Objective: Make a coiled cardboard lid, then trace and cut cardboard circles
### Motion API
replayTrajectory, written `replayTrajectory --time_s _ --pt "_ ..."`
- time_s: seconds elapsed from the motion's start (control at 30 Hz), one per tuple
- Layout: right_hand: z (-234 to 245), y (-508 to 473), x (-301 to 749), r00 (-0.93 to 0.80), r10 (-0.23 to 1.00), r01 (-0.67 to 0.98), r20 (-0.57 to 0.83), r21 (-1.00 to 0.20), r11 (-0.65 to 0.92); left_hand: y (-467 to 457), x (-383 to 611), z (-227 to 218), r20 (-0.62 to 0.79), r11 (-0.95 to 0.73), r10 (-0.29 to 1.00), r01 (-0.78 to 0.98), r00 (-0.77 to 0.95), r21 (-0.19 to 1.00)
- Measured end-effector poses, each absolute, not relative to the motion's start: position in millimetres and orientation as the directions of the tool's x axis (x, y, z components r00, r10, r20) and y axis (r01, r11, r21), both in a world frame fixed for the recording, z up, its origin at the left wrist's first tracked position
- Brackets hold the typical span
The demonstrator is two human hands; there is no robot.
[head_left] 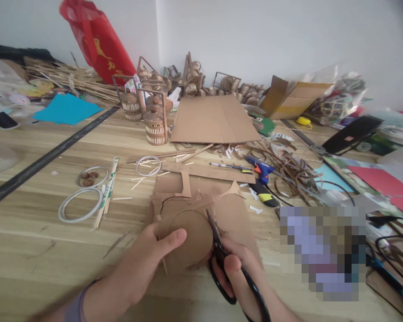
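Note:
My left hand [154, 246] grips a piece of brown cardboard [191, 241], its thumb lying on top and its other fingers hidden beneath. A round outline shows on that piece, and its right side follows the curve. In my right hand [240, 264] is a pair of scissors [218, 250] with black handles. The blades point away from me and touch the right edge of the round part; how far they are parted I cannot tell. Under both hands lies a larger cardboard sheet [245, 223] with cut scraps on it.
A blue glue gun [260, 170] and a yellow-black utility knife [266, 197] lie ahead to the right, near tangled brown strips [289, 165]. White tape rolls [80, 205] and wrapped chopsticks [107, 192] are at left. Small wooden baskets [155, 127] and a big cardboard sheet [215, 118] stand behind.

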State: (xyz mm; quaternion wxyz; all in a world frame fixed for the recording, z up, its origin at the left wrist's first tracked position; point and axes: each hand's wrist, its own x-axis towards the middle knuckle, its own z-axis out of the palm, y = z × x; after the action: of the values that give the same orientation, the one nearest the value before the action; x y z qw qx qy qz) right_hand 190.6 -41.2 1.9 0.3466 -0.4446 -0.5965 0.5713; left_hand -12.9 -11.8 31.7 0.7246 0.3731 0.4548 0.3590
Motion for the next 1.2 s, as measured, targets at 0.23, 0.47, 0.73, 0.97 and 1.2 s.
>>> replayTrajectory --time_s 0.23,0.47,0.73,0.97,1.2 --pt "2.9 -40.9 188.5 -0.383 0.922 0.212 -0.052 -0.977 0.032 -12.9 -13.4 30.7 -0.411 0.432 0.887 -0.059 0.211 0.900" --pt "9.8 -37.7 191.5 -0.402 0.909 0.259 -0.106 -0.966 0.002 -11.9 -15.2 33.9 -0.324 0.336 0.912 -0.003 0.252 0.942" --pt "19.4 -35.7 191.5 -0.422 0.899 0.270 -0.114 -0.963 0.005 -13.4 -17.2 29.9 -0.351 0.366 0.888 0.003 0.296 0.931" --pt "21.4 -35.6 193.1 -0.434 0.896 0.256 -0.090 -0.966 0.027 -14.5 -16.8 32.0 -0.339 0.354 0.895 0.001 0.292 0.935" --pt "24.3 -34.9 194.1 -0.452 0.885 0.250 -0.109 -0.968 0.008 -13.9 -15.9 33.4 -0.362 0.391 0.879 -0.032 0.310 0.920"
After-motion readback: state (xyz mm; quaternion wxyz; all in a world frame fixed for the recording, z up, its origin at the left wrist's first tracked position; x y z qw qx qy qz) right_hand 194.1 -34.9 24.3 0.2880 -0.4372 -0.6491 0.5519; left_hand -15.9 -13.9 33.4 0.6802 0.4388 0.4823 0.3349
